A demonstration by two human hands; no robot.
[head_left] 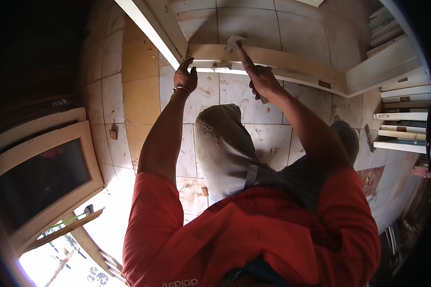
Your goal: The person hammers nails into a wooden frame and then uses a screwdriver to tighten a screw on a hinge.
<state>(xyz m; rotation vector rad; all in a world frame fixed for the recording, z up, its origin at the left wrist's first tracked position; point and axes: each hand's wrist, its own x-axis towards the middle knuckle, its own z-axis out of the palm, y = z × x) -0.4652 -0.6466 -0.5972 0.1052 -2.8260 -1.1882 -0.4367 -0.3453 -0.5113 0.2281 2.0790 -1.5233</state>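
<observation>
The single wide fisheye view looks from the wearer's head steeply down and slightly forward, upright, left matching the wearer's left. Nearest the lens, the red short-sleeved shirt [254,229] fills the lower middle. Beyond it, grey cloth trousers [225,143] lie mid-picture, and the bare left hand [186,77] and bare right hand [266,83] sit farther off, above centre. The pale, square-tiled floor [208,91] forms the backdrop, seen almost from overhead. The lens bends the cream-painted wooden frame [292,64] toward the upper right, and a dark, rounded border closes off the corners.
</observation>
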